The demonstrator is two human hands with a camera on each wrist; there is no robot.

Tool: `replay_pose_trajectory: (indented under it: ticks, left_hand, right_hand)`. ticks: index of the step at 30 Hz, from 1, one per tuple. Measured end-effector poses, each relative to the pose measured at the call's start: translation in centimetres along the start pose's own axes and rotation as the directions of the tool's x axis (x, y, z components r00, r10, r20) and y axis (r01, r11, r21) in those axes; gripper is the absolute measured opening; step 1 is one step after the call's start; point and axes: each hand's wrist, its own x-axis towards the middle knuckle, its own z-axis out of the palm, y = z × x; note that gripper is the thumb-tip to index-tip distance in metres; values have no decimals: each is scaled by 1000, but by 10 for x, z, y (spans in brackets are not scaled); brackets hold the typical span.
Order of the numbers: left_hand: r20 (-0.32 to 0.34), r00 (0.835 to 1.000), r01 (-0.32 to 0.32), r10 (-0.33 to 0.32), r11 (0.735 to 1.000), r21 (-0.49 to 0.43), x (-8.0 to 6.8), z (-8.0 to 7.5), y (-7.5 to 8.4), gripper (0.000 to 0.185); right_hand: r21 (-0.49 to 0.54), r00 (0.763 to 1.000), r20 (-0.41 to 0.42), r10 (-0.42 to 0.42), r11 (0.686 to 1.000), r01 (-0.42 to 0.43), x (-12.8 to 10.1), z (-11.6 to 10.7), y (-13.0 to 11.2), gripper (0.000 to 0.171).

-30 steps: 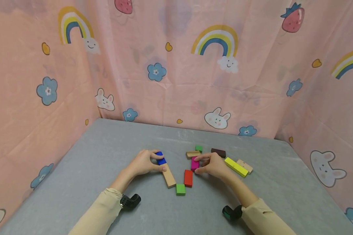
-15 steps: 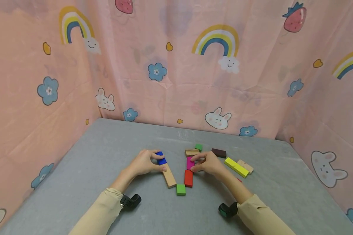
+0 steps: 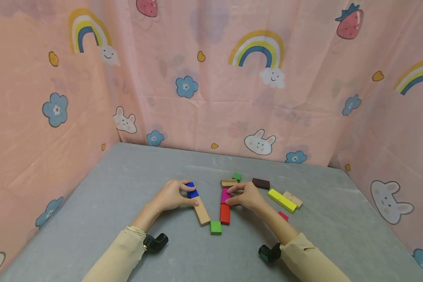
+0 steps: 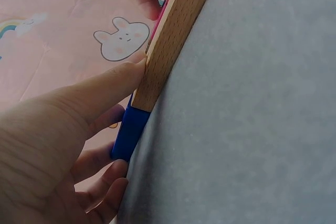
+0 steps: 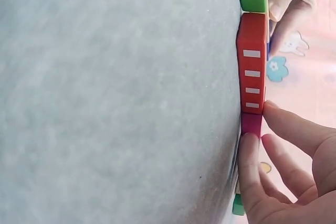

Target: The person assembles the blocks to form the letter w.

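My left hand (image 3: 172,196) holds the far end of a slanted row, its index finger over a blue block (image 3: 194,193) and its thumb against a plain wooden block (image 3: 203,215). In the left wrist view, the other fingers reach around the blue block's end. My right hand (image 3: 247,196) pinches a magenta block (image 3: 224,196) between thumb and fingers. That block lines up end to end with a red block (image 3: 225,214), which shows white rectangles on its side in the right wrist view. A green block (image 3: 216,228) sits at the near end, where both rows meet.
Beyond the magenta block lie a small wooden block (image 3: 229,183) and a green block (image 3: 237,176). To the right are a dark brown block (image 3: 261,183), a yellow block (image 3: 281,200) beside a pale wooden one (image 3: 294,199), and a red piece (image 3: 283,216) by my right forearm.
My right hand has slid the magenta block left into line with the red block. The red piece has come into view beside my right forearm. My left hand stays put.
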Motion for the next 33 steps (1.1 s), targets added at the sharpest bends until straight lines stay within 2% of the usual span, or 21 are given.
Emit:
replay_pose_trajectory:
  ticks: [8, 13, 18, 24, 30, 33]
  left_hand:
    - [9, 1000, 11, -11, 1000, -9, -1, -1, 0, 57]
    - [2, 1000, -14, 14, 1000, -3, 0, -1, -1, 58]
    - [-3, 1000, -23, 23, 1000, 5, 1, 0, -3, 59]
    - [-6, 1000, -16, 16, 1000, -1, 1, 0, -2, 58]
    - [-6, 1000, -10, 10, 1000, 0, 1, 0, -3, 58]
    - [-4, 1000, -5, 5, 1000, 4, 1, 1, -3, 58]
  right_hand:
    - [29, 1000, 23, -8, 1000, 8, 0, 1, 0, 22]
    - [61, 999, 29, -13, 998, 11, 1, -3, 1, 23]
    - [58, 998, -59, -22, 998, 26, 5, -9, 2, 18]
    - [38, 982, -175, -66, 997, 73, 15, -20, 5, 14]
    - [-37, 973, -172, -154, 988, 150, 30, -32, 15, 19]
    - [-76, 972, -167, -167, 985, 156, 36, -37, 20, 19]
